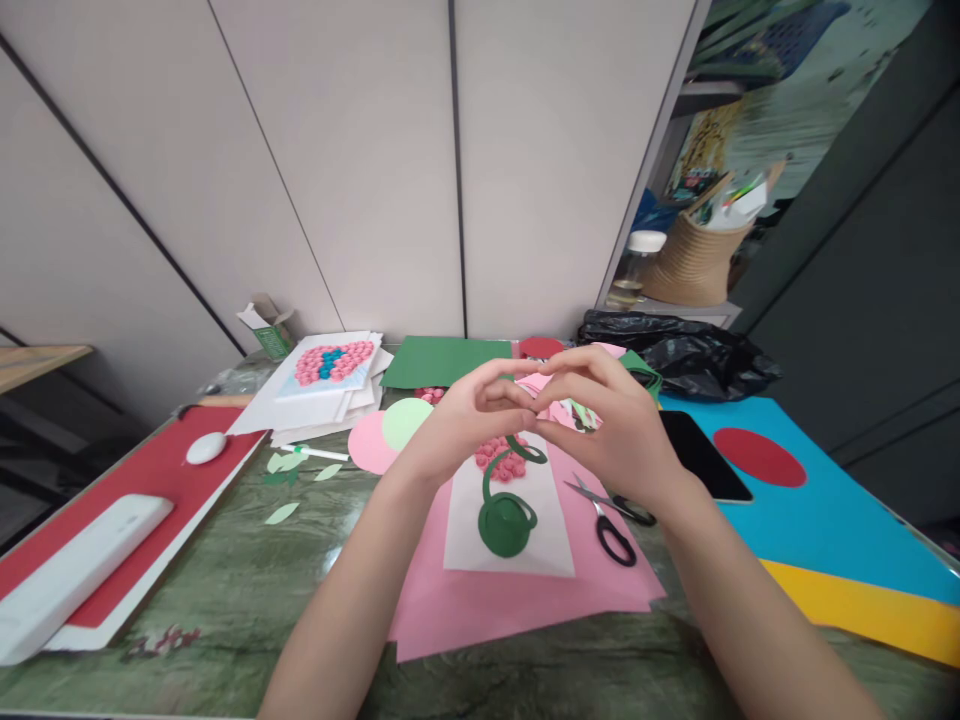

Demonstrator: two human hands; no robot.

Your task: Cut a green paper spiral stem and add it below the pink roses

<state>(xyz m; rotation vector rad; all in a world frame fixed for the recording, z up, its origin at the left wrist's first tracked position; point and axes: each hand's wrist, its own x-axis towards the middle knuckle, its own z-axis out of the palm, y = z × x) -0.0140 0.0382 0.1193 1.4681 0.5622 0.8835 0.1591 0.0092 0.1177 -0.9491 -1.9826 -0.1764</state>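
Note:
My left hand and my right hand meet fingertip to fingertip above the middle of the table, both with fingers pinched. From beneath them hangs a curling green paper strip; its end is hidden at my fingertips. The strip runs down to a coiled green paper spiral on a white sheet. Pink rolled paper roses sit on that sheet, partly behind my hands. Scissors with black handles lie partly open beside the sheet, on pink paper.
To the left are a picture of pink and blue roses, paper leaves, a white pen and a white mouse. Right lie a black tablet, blue paper and a red paper circle. A black bag stands behind.

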